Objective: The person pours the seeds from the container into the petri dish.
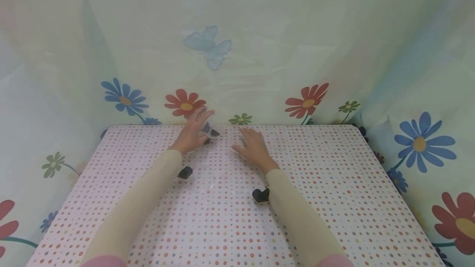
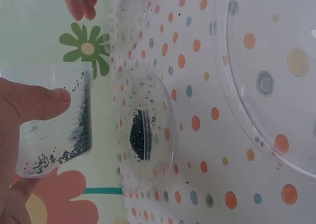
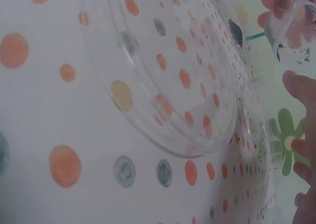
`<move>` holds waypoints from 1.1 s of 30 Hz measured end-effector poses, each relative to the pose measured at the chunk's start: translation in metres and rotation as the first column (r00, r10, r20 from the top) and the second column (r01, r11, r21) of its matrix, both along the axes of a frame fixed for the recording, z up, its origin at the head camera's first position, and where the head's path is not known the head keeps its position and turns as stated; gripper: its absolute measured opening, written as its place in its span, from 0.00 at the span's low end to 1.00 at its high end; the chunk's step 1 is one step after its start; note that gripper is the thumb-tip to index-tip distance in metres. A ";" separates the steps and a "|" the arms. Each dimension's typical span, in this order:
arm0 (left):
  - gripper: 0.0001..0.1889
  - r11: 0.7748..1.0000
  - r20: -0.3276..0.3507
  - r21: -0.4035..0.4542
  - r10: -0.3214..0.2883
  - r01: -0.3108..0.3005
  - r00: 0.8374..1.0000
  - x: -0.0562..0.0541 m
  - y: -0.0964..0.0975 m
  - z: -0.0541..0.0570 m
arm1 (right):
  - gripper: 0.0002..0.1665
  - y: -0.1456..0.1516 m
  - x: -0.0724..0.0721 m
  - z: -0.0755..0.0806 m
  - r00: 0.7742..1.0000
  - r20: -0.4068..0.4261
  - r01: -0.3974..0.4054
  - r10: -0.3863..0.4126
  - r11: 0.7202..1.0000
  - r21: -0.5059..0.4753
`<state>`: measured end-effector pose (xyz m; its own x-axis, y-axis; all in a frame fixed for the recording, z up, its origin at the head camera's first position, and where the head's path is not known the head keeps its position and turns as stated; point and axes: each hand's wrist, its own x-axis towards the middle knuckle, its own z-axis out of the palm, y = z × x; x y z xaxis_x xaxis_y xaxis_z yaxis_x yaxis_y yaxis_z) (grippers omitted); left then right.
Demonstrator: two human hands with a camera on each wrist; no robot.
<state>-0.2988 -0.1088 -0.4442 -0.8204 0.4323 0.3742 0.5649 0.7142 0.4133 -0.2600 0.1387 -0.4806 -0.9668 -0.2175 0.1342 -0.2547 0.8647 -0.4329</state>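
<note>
My left hand (image 1: 191,133) grips a clear plastic cup (image 2: 57,120) near the table's far edge. The cup is tilted, with black granules along its lower side and scattered on its wall. Beside it in the left wrist view, a small clear dish (image 2: 168,110) holds a heap of black granules (image 2: 140,135). My right hand (image 1: 256,147) hovers to the right of the cup, fingers loosely bent and holding nothing. The right wrist view shows its fingertips (image 3: 298,145) apart from the cup.
A large clear round dish (image 3: 148,135) lies on the dotted tabletop (image 1: 222,226), nearer than the small one. Another clear dish (image 2: 128,21) stands farther right, with dark specks. Stray granules dot the surface. A flower-printed curtain (image 1: 259,73) rises behind the far edge.
</note>
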 end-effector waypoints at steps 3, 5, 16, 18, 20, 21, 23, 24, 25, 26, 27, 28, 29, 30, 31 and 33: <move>0.48 1.000 0.004 -0.001 0.001 -0.001 1.000 0.000 0.001 -0.001 | 0.43 0.001 -0.001 -0.002 1.000 0.007 0.002 -0.002 1.000 0.008; 0.48 1.000 0.008 0.003 0.000 0.000 1.000 0.000 0.001 -0.001 | 0.43 0.002 0.000 -0.002 1.000 0.012 0.001 -0.001 1.000 0.013; 0.47 1.000 0.006 -0.012 0.014 -0.014 1.000 0.002 0.004 -0.003 | 0.43 0.009 0.003 -0.009 1.000 0.019 0.005 -0.004 1.000 -0.008; 0.48 1.000 0.007 -0.012 0.017 -0.017 1.000 0.002 0.004 -0.003 | 0.44 0.010 0.003 -0.011 1.000 0.014 0.008 -0.008 1.000 -0.013; 0.48 1.000 0.009 -0.010 0.013 -0.013 1.000 0.001 0.004 -0.004 | 0.43 0.011 0.004 -0.011 1.000 0.007 0.011 -0.011 1.000 -0.019; 0.48 1.000 0.009 -0.008 0.008 -0.008 1.000 0.000 0.004 -0.005 | 0.43 0.011 0.004 -0.011 1.000 0.003 0.010 -0.010 1.000 -0.024; 0.49 1.000 0.012 -0.007 0.004 -0.004 1.000 -0.001 0.004 -0.006 | 0.43 0.012 0.004 -0.011 1.000 0.002 0.009 -0.009 1.000 -0.025; 0.49 1.000 0.014 -0.009 0.005 -0.004 1.000 -0.002 0.004 -0.007 | 0.43 0.013 0.004 -0.011 1.000 0.002 0.009 -0.009 1.000 -0.022; 0.50 1.000 0.016 -0.012 0.006 -0.006 1.000 -0.002 0.004 -0.007 | 0.43 0.013 0.004 -0.011 1.000 0.005 0.010 -0.009 1.000 -0.020; 0.50 1.000 0.017 -0.014 0.006 -0.006 1.000 -0.003 0.004 -0.008 | 0.43 0.013 0.004 -0.012 1.000 0.010 0.011 -0.011 1.000 -0.019; 0.50 1.000 0.018 -0.016 0.007 -0.007 1.000 -0.003 0.004 -0.008 | 0.43 0.014 0.004 -0.013 1.000 0.012 0.012 -0.012 1.000 -0.017; 0.50 1.000 0.019 -0.017 0.009 -0.008 1.000 -0.003 0.005 -0.008 | 0.42 0.014 0.004 -0.013 1.000 0.014 0.013 -0.013 1.000 -0.016; 0.49 1.000 0.021 -0.018 0.009 -0.009 1.000 -0.004 0.005 -0.008 | 0.43 0.014 0.003 -0.013 1.000 0.016 0.015 -0.014 1.000 -0.012; 0.49 1.000 0.021 -0.019 0.009 -0.008 1.000 -0.004 0.005 -0.009 | 0.42 0.015 0.003 -0.014 1.000 0.017 0.015 -0.015 1.000 -0.009; 0.49 1.000 0.022 -0.019 0.008 -0.008 1.000 -0.004 0.006 -0.009 | 0.43 0.015 0.003 -0.014 1.000 0.019 0.015 -0.015 1.000 -0.007; 0.49 1.000 0.022 -0.018 0.004 -0.003 1.000 -0.004 0.006 -0.008 | 0.43 0.016 0.002 -0.015 1.000 0.025 0.017 -0.017 1.000 -0.003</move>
<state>-0.3027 -0.1027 -0.4526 -0.8300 0.4358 0.3481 0.5531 0.7237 0.4128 -0.2582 0.1546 -0.4957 -0.9733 -0.2009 0.1110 -0.2295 0.8674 -0.4415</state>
